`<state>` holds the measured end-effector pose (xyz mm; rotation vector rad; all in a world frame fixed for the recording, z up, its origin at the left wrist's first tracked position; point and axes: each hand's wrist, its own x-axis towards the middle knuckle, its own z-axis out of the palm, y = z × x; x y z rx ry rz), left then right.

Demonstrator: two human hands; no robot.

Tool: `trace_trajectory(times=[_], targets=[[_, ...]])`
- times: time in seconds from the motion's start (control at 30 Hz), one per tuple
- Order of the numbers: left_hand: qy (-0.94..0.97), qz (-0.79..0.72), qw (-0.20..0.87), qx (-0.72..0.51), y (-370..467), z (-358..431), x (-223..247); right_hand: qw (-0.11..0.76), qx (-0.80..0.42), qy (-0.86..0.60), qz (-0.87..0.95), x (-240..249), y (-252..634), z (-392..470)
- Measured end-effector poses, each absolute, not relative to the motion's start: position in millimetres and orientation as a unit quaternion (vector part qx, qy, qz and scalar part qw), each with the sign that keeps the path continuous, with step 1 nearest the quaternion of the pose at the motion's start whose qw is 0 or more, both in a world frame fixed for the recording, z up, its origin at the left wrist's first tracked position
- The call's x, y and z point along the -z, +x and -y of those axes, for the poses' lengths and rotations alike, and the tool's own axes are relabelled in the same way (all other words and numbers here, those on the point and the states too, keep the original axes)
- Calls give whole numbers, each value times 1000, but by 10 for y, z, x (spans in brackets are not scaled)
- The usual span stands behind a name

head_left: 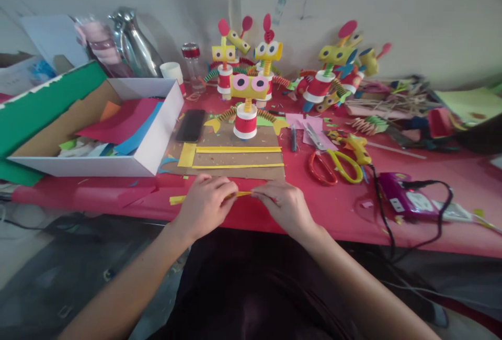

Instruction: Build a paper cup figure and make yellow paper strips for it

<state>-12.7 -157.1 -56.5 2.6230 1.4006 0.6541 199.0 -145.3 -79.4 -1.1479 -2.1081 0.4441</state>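
A narrow yellow paper strip runs between my two hands at the front of the red table. My left hand has its fingers closed on the strip's middle, with one end sticking out to the left. My right hand pinches the strip's other end. Just beyond the hands, a cardboard sheet bears more yellow strips and a short yellow piece. Behind them stands a paper-cup figure with a yellow head, pink-ringed eyes and folded-paper arms.
An open white box of coloured paper is at the left, near a black phone. Scissors, a yellow glue gun and a purple power strip with cables lie right. More cup figures stand by the wall.
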Motion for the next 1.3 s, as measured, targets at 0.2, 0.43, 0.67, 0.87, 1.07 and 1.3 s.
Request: trace_trajectory(times=[0.2,0.43,0.67,0.87,1.07,1.3], targets=[[873,-430,7,-228,-352,1544,625,364,-124,-407,829,977,1994,1413],[870,-413,7,-269,-285,1478,669,380,-132,-406,821,1017,1992,1393],[882,-393,-47,-256,-732,1507,706,410,-89,-410,810,1047,2027,1360],[853,-445,-51,-268,-1103,1598,781,399,-64,-415,815,1009,2000,1361],[833,-498,-117,-210,-938,1666,784,355,-15,-419,835,966,1965,1367],[844,-485,-64,-220,-263,1624,736,349,0,-404,846,995,1964,1362]])
